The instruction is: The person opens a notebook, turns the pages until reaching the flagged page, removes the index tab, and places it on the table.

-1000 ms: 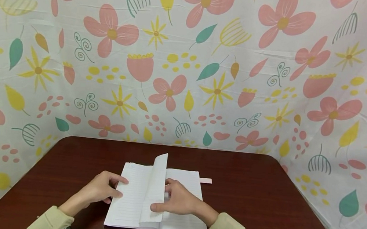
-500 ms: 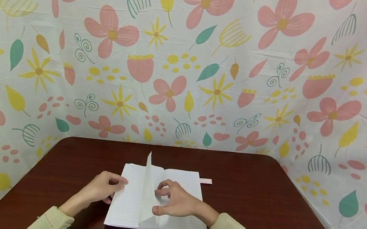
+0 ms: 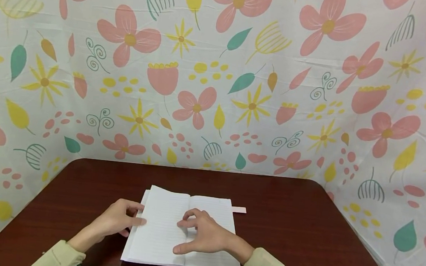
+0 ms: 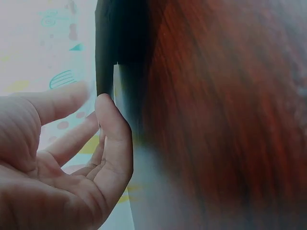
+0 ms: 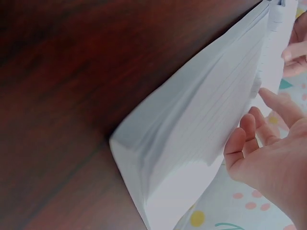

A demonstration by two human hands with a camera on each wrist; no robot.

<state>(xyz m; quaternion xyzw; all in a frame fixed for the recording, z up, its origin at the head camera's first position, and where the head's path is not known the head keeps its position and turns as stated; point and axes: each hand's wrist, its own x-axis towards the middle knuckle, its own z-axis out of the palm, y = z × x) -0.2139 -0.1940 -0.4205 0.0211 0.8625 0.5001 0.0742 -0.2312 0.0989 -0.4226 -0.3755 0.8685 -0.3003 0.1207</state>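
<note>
Notebook (image 3: 184,231): open, lined pages up, lying flat on the table (image 3: 303,236) at the near-centre, about 6 o'clock in the head view. Its spine runs 12-to-6, away from the person; the long axis of the spread runs 9-to-3. A pink tab (image 3: 239,210) projects from its far right corner, toward 3 o'clock.

Left hand (image 3: 117,220): at the notebook's left edge, the 9 o'clock side. Fingers loosely bent, thumb and fingertips touching the page margin; nothing grasped.

Right hand (image 3: 203,235): over the spine and the right page. Fingers arched and spread, tips resting on paper, thumb stretched toward 9 o'clock onto the left page. Not clenched; whether it nips a sheet cannot be told.

Bearing: the loose right-page edge lies toward 3 o'clock of the right fingertips; the right hand is nearer it.

Surround: flowered cloth backdrop (image 3: 217,86) on three sides.
</note>
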